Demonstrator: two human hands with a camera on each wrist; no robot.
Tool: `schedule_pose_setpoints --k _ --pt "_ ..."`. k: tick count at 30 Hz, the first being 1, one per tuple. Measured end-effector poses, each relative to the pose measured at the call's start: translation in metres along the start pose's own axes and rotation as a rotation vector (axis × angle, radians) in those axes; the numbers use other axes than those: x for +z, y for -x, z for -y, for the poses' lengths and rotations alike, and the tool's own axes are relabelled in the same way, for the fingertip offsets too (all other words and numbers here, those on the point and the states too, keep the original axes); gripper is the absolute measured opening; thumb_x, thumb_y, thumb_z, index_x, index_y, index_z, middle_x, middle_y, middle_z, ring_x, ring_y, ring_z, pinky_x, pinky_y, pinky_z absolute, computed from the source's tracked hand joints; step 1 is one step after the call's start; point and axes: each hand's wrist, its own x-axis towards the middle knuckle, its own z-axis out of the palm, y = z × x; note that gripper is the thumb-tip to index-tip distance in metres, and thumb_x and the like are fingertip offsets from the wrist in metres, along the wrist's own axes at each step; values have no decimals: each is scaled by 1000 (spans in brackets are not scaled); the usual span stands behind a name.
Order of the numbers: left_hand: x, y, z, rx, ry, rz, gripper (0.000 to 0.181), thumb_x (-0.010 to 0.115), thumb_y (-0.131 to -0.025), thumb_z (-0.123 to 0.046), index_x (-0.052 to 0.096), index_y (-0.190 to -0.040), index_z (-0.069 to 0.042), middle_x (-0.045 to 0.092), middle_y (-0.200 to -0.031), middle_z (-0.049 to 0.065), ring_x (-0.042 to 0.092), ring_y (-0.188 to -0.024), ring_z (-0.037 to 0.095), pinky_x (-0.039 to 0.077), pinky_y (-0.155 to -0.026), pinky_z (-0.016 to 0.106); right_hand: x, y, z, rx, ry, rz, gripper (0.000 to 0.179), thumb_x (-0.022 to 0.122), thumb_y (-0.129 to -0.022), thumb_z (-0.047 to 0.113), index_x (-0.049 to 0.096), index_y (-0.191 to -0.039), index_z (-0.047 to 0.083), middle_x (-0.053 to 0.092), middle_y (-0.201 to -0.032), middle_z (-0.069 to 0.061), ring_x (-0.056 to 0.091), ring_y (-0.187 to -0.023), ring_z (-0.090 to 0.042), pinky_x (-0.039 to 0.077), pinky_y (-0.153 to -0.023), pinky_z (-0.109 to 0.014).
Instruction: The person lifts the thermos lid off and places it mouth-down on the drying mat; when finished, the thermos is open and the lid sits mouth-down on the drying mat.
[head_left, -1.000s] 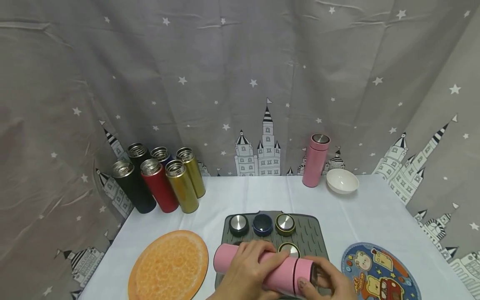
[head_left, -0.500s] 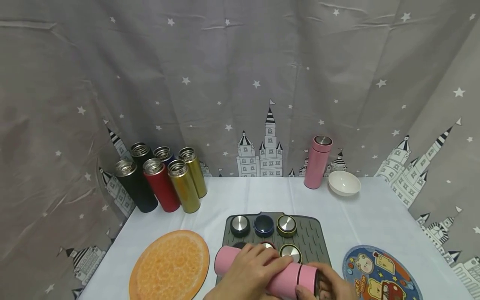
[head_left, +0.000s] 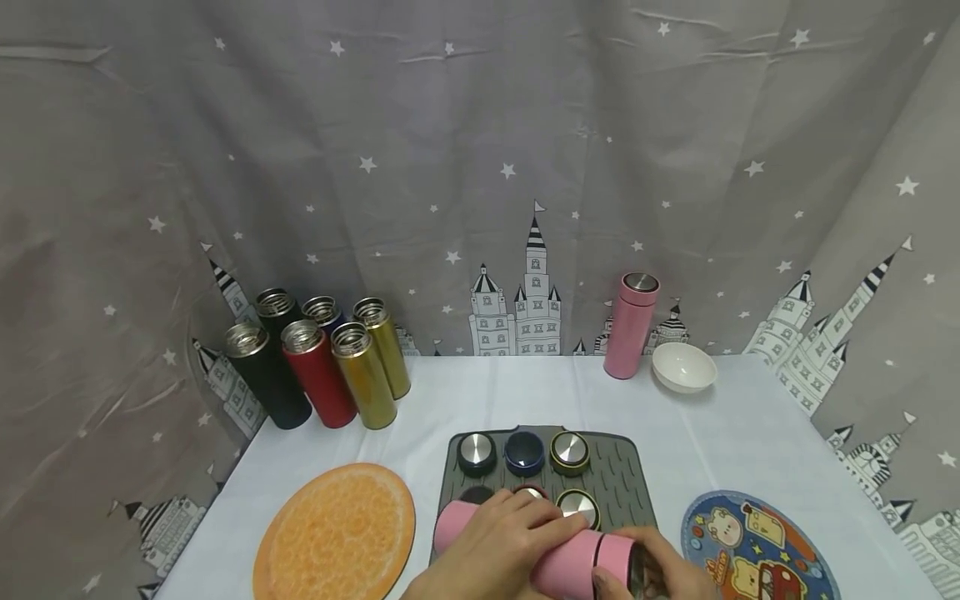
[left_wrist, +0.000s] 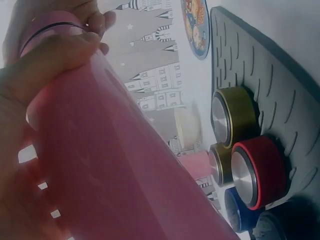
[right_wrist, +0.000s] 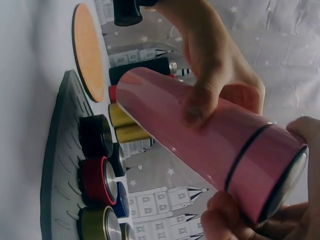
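Observation:
A pink thermos bottle (head_left: pixel 564 568) lies tilted across both hands, over the near part of a grey ribbed mat (head_left: pixel 619 471). My left hand (head_left: pixel 495 542) wraps round its body, the thumb along the side in the right wrist view. At the other end, my right hand (head_left: pixel 654 560) grips the pink lid (right_wrist: pixel 267 170), which has a metal top. A dark ring shows between lid and body. On the mat stand several loose bottle lids, among them a black one (head_left: pixel 476 452), a blue one (head_left: pixel 524 451), a gold one (head_left: pixel 570 451) and a red one (left_wrist: pixel 260 172).
Several lidless bottles, including a red bottle (head_left: pixel 322 379) and a gold bottle (head_left: pixel 366 379), stand at back left. A lidded pink bottle (head_left: pixel 632 329) and a white bowl (head_left: pixel 684 368) are at back right. An orange round mat (head_left: pixel 337 533) lies left, a blue cartoon mat (head_left: pixel 757 542) right.
The pink thermos bottle and both hands have shifted slightly down and to the right. The right hand's fingers have moved a little round the lid, and the left hand keeps its hold.

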Motion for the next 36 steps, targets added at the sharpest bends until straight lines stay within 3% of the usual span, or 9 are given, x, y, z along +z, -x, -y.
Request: schedule_pose_setpoints --k 6,13,16,24,28,31,36 --pt "3 1 0 -73 96 17 69 79 -75 -62 63 -131 -26 62 -105 -12 54 -99 4 42 -84 21 1 -4 9 106 -47 20 49 86 -77 31 63 -114 11 67 -82 -1 63 -65 -9 53 -50 -25" --pt "8 6 -2 -109 70 67 70 80 -76 -59 63 -135 -24 61 -104 -10 54 -99 6 44 -85 24 1 -13 2 147 247 133 51 78 -79 52 64 -112 17 62 -73 4 55 -60 -12 47 -54 -31" --pt "11 7 -3 -89 22 29 73 82 -73 -58 63 -134 -23 61 -102 -9 54 -98 7 44 -83 25 2 -12 1 173 242 143 49 76 -81 53 64 -109 15 62 -71 4 56 -58 -13 47 -53 -31" --pt "21 10 -3 -53 -20 -121 77 82 -72 -59 62 -134 -20 64 -103 -8 58 -94 9 46 -80 25 4 -9 4 114 162 -15 37 79 -80 46 67 -100 17 60 -61 8 53 -51 -8 43 -47 -26" --pt "27 11 -5 -56 -62 -187 82 82 -71 -61 60 -137 -18 63 -104 -8 59 -95 10 47 -79 25 3 -10 9 166 147 -14 39 78 -81 49 66 -100 17 62 -64 6 56 -54 -10 44 -49 -27" --pt "30 13 -7 -92 -55 -165 88 83 -69 -59 56 -141 -16 63 -108 -7 60 -98 11 49 -80 27 2 -12 11 203 154 10 43 76 -82 52 66 -103 16 63 -67 4 57 -57 -12 45 -50 -29" --pt "28 17 -6 -155 66 -66 83 86 -70 -52 56 -139 -19 65 -107 -9 60 -97 6 51 -78 26 1 -14 9 157 141 37 39 77 -81 48 67 -103 18 62 -64 6 56 -54 -10 45 -48 -28"
